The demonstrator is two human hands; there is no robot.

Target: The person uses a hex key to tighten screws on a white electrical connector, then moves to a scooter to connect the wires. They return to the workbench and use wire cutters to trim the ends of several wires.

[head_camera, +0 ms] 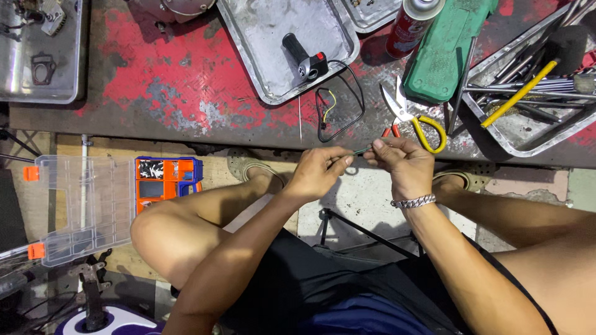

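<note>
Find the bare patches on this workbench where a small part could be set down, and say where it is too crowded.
Free: the worn red bench top between the left tray and the middle tray. Also most of that middle tray, beside the black grip. Crowded: the right, with snips, green case and tool tray.

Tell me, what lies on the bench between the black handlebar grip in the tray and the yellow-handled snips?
In the head view, a loop of black cable with a yellow wire lies between the black grip and the snips, on the worn red bench.
</note>
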